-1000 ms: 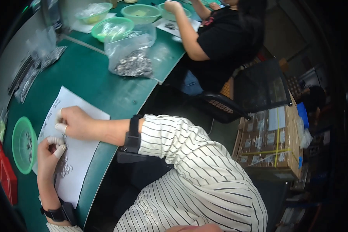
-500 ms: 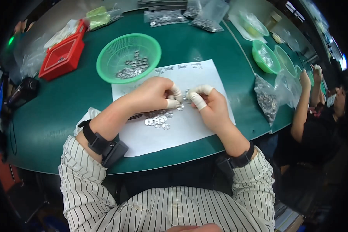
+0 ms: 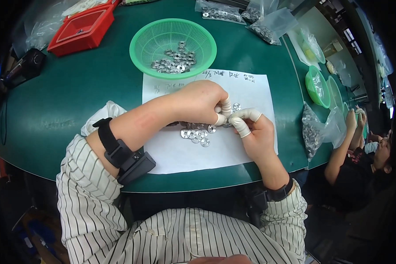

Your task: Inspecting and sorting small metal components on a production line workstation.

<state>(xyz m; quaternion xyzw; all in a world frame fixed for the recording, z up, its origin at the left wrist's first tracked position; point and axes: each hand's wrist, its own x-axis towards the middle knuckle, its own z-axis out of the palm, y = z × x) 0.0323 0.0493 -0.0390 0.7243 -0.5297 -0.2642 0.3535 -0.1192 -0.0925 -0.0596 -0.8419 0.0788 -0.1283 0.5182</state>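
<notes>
My left hand (image 3: pixel 202 102) and my right hand (image 3: pixel 258 134) meet over a white paper sheet (image 3: pixel 176 160), white finger cots on their thumbs and fingers. Between the pinched fingertips a small metal disc (image 3: pixel 227 124) shows in part; the fingers cover most of it. Several round metal discs with centre holes (image 3: pixel 198 134) lie in a loose pile on the paper below my left hand, which hides part of it. Just beyond my fingers rests another metal disc (image 3: pixel 236 106). A green mesh basket (image 3: pixel 138 59) stands past my left hand, with many metal discs (image 3: pixel 176 63) inside.
A red plastic box (image 3: pixel 81 33) sits at the far left, above a black device (image 3: pixel 26 68). Bags of metal parts (image 3: pixel 220 13) lie at the back. At right are a bag of discs (image 3: pixel 311 132), green bowls (image 3: pixel 317 88) and a co-worker (image 3: pixel 356 176).
The view has shifted, so the basket and paper appear nearer. My right fingertips have come against my left ones, closing the gap between the hands over the disc.
</notes>
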